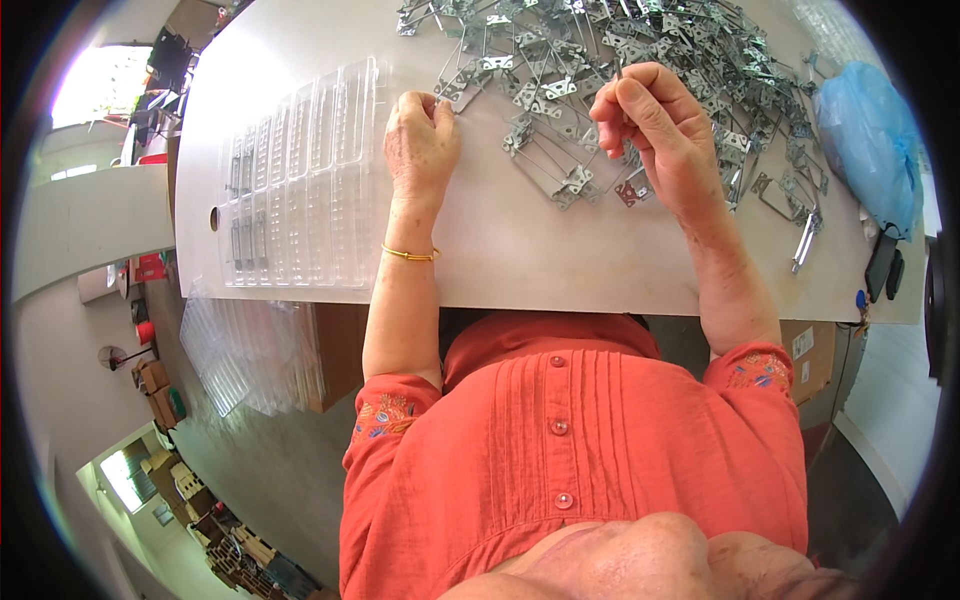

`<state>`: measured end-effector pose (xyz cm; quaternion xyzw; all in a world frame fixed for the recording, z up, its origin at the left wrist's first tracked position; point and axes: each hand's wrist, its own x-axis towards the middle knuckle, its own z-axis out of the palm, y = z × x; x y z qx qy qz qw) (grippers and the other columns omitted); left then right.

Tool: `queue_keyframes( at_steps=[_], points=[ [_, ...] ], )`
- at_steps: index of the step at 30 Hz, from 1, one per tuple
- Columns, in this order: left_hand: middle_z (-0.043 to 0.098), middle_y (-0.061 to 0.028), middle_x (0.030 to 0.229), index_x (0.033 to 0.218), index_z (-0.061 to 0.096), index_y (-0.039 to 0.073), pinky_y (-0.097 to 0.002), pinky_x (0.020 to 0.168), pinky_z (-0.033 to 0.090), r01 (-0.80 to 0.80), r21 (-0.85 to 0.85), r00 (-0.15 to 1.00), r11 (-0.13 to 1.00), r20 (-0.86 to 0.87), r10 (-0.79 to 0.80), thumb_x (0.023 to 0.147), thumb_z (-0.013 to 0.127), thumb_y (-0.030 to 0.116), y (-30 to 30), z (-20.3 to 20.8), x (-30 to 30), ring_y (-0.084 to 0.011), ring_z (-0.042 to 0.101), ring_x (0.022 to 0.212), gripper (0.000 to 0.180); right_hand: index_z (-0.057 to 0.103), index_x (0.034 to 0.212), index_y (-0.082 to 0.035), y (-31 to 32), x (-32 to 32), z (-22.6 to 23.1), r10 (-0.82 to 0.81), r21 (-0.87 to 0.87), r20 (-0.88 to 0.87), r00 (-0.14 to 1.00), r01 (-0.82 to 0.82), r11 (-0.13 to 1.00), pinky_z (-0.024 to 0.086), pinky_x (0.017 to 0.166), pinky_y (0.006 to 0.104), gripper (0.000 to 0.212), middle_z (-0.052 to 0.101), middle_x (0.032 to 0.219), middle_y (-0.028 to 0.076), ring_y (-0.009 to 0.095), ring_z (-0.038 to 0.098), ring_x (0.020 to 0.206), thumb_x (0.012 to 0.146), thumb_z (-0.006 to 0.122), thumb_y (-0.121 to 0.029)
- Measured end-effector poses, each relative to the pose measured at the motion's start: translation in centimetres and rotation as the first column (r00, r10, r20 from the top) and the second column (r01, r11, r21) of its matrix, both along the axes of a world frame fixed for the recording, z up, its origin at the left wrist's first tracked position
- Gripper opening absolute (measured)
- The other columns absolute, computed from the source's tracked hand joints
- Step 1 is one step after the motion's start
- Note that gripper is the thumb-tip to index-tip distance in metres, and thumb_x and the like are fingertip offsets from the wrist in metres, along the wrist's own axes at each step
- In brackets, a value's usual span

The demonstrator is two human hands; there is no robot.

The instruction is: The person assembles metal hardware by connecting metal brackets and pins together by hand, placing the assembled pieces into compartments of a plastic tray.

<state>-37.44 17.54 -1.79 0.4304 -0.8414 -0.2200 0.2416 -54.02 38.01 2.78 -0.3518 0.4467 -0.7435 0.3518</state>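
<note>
My left hand [422,140] rests over the table with its fingers curled and closed. A flat metal bracket [462,95] pokes out at its fingertips, on the near left edge of a big pile of silvery wire-and-plate brackets [690,60]. My right hand [665,135] is raised over that pile. Its thumb and index finger pinch a small thin metal piece [618,74], mostly hidden by the fingers; the other fingers are loosely bent. Clear plastic blister trays [345,215] lie left of my left hand, with a few metal parts [247,240] in their left slots.
A blue plastic bag [868,140] sits at the table's right side, with dark objects [882,265] near the edge. More clear trays [245,350] stand below the table's left edge by a cardboard box [340,350]. Several loose brackets [795,205] lie right of my right forearm.
</note>
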Motion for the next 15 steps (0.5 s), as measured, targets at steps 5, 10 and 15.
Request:
queue_keyframes(
  at_steps=[5, 10, 15],
  points=[
    [0.068, -0.0103, 0.078, 0.093, 0.067, 0.001, -0.0334, 0.069, 0.05, -0.008, 0.137, 0.983, 0.991, -0.182, 0.033, 0.09, 0.067, 0.015, 0.5, 0.8, -0.2, -0.0194, 0.064, 0.071, 0.014, 0.061, 0.099, -0.006, -0.1, 0.1, 0.0, -0.002, 0.019, 0.015, 1.0, 0.002, 1.0, 0.052, 0.066, 0.0256, 0.017, 0.067, 0.089, 0.004, 0.009, 0.061, 0.073, 0.103, 0.056, -0.021],
    [0.069, -0.0094, 0.079, 0.092, 0.066, 0.001, -0.031, 0.066, 0.05, -0.019, -0.121, 0.984, 0.993, -0.177, -0.003, 0.091, 0.068, 0.011, 0.8, 0.7, 0.6, -0.0161, 0.062, 0.068, 0.01, 0.061, 0.101, -0.006, -0.2, 0.2, -0.2, -0.004, 0.047, 0.032, 0.999, 0.002, 0.999, 0.052, 0.066, 0.0255, 0.016, 0.067, 0.088, 0.004, 0.009, 0.061, 0.073, 0.103, 0.057, -0.021],
    [0.069, -0.0064, 0.08, 0.092, 0.066, 0.001, -0.0267, 0.068, 0.05, -0.036, -0.329, 0.949, 0.944, -0.307, -0.071, 0.092, 0.069, 0.009, 2.8, 2.6, 1.2, -0.0116, 0.06, 0.07, 0.009, 0.062, 0.102, -0.006, -0.2, 0.0, -0.6, 0.016, 0.049, 0.03, 0.999, -0.017, 0.999, 0.052, 0.067, 0.0252, 0.016, 0.068, 0.094, 0.005, 0.01, 0.063, 0.077, 0.102, 0.057, -0.021]
  ],
)
